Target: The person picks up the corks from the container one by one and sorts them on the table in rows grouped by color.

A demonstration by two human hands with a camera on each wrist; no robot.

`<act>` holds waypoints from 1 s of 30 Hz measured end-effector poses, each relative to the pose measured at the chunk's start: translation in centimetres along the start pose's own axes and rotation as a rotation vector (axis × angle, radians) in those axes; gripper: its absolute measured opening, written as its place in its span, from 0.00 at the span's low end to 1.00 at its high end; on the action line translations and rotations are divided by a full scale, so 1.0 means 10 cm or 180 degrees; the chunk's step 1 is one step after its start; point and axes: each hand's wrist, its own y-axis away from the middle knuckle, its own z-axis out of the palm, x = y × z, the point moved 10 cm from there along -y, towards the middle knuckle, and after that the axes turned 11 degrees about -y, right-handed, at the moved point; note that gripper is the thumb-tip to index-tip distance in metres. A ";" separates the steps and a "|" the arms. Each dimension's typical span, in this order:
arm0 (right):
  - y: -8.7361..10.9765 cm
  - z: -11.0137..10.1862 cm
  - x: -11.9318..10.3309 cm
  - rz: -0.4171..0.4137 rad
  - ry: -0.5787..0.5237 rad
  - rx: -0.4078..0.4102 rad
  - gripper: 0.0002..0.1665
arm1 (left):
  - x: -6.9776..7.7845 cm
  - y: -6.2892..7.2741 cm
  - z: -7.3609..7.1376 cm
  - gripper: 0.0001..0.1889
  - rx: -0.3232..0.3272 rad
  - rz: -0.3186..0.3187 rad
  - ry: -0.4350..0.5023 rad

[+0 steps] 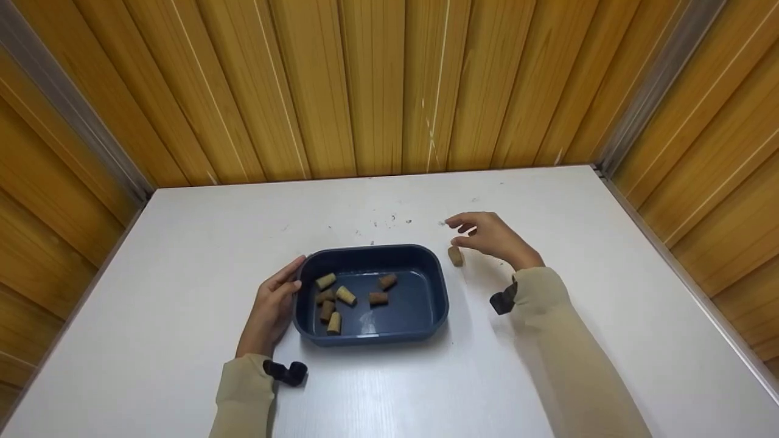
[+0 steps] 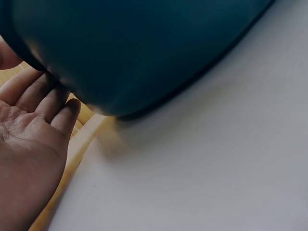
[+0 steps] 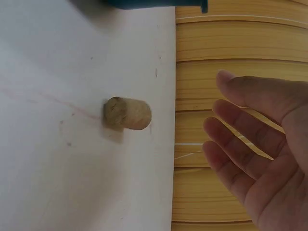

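A dark blue plastic tub [image 1: 431, 292] stands on the white table with several corks inside, among them a pale cork [image 1: 346, 295] and a brown cork [image 1: 378, 298]. At the tub's left end, my left hand [image 1: 277, 304] holds the rim, thumb at the top edge. The left wrist view shows its fingers [image 2: 60, 103] against the outer wall below the rim. A single cork [image 1: 455, 256] lies on the table right of the tub. Over it hovers my right hand [image 1: 492, 236], thumb and fingers spread apart; the right wrist view shows a gap between them and the cork [image 3: 130, 113].
Behind the white table [image 1: 201, 243] rises a yellow wood-patterned wall [image 1: 371, 91], with similar panels on both sides. Small dark specks [image 1: 393, 218] dot the tabletop beyond the tub. Black wrist devices are strapped over both sleeves.
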 end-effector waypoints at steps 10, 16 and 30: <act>-0.18 0.27 -0.49 -0.0222 0.0096 -0.0316 0.23 | -0.01 0.01 -0.01 0.29 0.0016 0.0024 -0.0069; -0.28 0.57 -0.68 -0.0357 0.0106 -0.0689 0.24 | -0.01 0.00 0.00 0.29 0.0024 0.0030 -0.0106; -0.47 1.26 -0.84 -0.0357 0.0189 -0.1346 0.26 | 0.01 0.00 0.00 0.29 0.0007 0.0080 -0.0063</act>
